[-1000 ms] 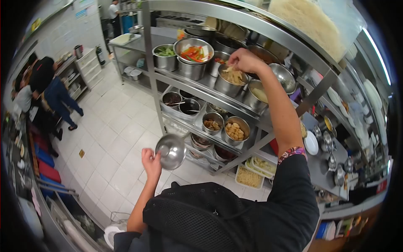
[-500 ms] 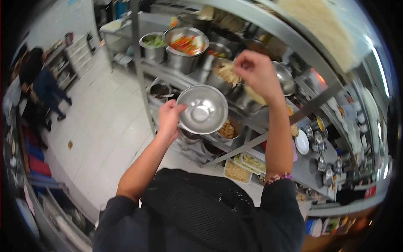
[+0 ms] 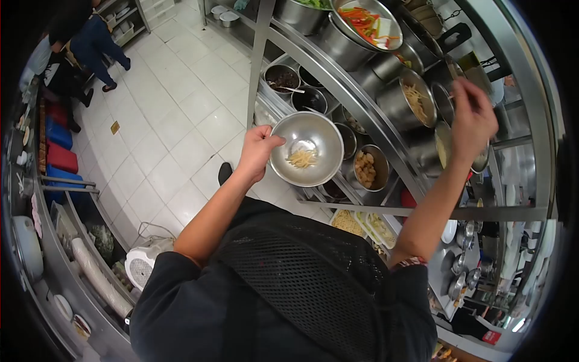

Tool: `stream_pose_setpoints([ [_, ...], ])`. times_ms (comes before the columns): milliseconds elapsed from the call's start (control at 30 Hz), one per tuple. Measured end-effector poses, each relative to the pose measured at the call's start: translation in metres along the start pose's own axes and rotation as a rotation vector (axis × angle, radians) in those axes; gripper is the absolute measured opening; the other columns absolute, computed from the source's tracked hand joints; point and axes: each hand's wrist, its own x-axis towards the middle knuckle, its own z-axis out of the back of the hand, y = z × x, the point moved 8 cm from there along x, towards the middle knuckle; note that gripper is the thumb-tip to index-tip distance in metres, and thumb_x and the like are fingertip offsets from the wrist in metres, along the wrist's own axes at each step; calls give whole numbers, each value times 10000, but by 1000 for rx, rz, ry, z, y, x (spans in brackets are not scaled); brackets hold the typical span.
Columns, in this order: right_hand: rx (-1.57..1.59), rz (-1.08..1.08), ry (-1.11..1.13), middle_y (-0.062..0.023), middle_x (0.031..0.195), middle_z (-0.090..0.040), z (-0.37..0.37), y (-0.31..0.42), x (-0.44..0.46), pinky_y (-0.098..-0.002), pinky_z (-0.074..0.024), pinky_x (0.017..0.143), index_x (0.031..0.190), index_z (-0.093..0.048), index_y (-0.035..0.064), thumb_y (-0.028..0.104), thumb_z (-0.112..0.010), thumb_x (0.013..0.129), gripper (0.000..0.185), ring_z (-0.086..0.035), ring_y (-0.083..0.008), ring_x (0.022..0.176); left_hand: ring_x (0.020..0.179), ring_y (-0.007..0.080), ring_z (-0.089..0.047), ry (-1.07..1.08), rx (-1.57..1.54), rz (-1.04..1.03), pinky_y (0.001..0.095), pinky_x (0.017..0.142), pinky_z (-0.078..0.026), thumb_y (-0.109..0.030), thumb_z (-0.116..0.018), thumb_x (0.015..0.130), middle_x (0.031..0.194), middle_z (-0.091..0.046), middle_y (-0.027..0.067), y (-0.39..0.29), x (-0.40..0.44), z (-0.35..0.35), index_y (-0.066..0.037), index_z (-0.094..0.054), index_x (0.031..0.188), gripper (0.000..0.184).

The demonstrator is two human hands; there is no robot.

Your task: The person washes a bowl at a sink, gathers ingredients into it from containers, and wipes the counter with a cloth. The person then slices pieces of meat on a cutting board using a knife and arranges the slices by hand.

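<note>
Holds the bowl (image 3: 329, 139) out in front of the torso by its left rim, with the left hand (image 3: 259, 152) closed there, thumb over the edge and fingers outside, seemingly to leave the mouth clear and facing up. Inside the bowl, a small heap of pale strips (image 3: 301, 158), loose on its floor. Holds the right hand (image 3: 473, 120) well to the right of the bowl, above the pots, fingers loosely bent rather than spread wide; cannot tell how far parted at the tips, nor of anything pinched there. Up and right from the bowl, a pot (image 3: 395, 99) of similar strips, probably on the upper tier of the rack (image 3: 362, 105) for easy reach from above. Just right of the bowl, on the lower tier, golden chunks (image 3: 365, 169) in their own pot, presumably to avoid mixing. Beyond the bowl, a dark mix (image 3: 282, 77) with a spoon (image 3: 294, 90) in it, perhaps for scooping without fingers. Farther beyond the bowl, to the right, cut peppers (image 3: 359, 21) in a pan set over a larger pot (image 3: 344, 51), likely to save shelf room.
</note>
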Motion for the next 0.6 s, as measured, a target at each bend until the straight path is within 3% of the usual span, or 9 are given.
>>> stream_pose_setpoints([
  [67, -560, -37, 711, -80, 934, -745, -49, -41, -7, -237, -515, 747, 1059, -768, 20, 91, -717, 949, 141, -671, -124, 821, 582, 57, -350, -18, 106, -6, 283, 518, -285, -6, -722, 782, 610, -385, -63, 8, 16, 33, -133, -385, 623, 394],
  [100, -574, -33, 719, -80, 934, -745, -56, -37, -4, -237, -515, 747, 1059, -768, 20, 91, -717, 949, 141, -671, -124, 821, 578, 56, -355, -44, 212, -24, 284, 511, -290, -10, -723, 785, 604, -388, -62, 9, 25, 53, -131, -386, 623, 393],
  [167, -600, 196, 116, -104, 894, -737, -25, 12, 16, -243, -512, 725, 1050, -755, -15, 151, -676, 994, 193, -668, -161, 775, 568, 64, -362, -65, 245, -18, 295, 497, -296, -19, -725, 783, 589, -384, -55, 12, 43, 89, -113, -387, 620, 387],
  [233, -408, 79, -262, -151, 861, -724, -23, 47, 0, -283, -521, 712, 1014, -736, -48, 148, -634, 1014, 221, -655, -205, 740, 564, 76, -358, -198, 437, -14, 305, 496, -305, -30, -729, 771, 581, -377, -43, 5, 59, 133, -99, -386, 619, 382],
  [333, 367, 113, 49, -140, 791, -686, -115, 48, -76, -315, -515, 634, 910, -715, -20, 45, -630, 961, 119, -635, -250, 702, 565, 85, -355, -239, 501, 3, 312, 495, -311, -33, -715, 753, 575, -378, -33, -11, 94, 180, -88, -388, 623, 355],
  [367, 24, 288, 240, -125, 779, -671, -182, 69, -99, -318, -513, 626, 896, -713, -15, 30, -671, 916, 65, -643, -242, 709, 565, 85, -355, -235, 499, 6, 312, 495, -311, -33, -715, 753, 575, -378, -33, -18, 106, 188, -88, -388, 623, 355],
  [433, -26, -43, 649, -100, 782, -621, -288, 13, -147, -286, -447, 604, 943, -708, 1, -19, -736, 850, 99, -604, -174, 704, 565, 88, -355, -235, 536, 21, 311, 495, -311, -27, -693, 738, 572, -383, -28, -38, 126, 203, -85, -390, 624, 329],
  [533, -476, -101, 720, -164, 995, -671, -350, -109, -189, -447, -531, 830, 1097, -695, 53, 124, -692, 910, 200, -659, -401, 913, 562, 93, -352, -167, 554, 46, 316, 495, -313, -26, -685, 732, 567, -382, -25, -51, 154, 214, -82, -385, 615, 327],
  [600, -517, -315, 780, -167, 1036, -676, -360, -147, -195, -448, -531, 848, 1101, -701, 72, 144, -695, 911, 204, -660, -396, 949, 560, 96, -352, -116, 560, 82, 318, 495, -314, -30, -690, 733, 566, -382, -23, -51, 171, 218, -80, -383, 612, 334],
])
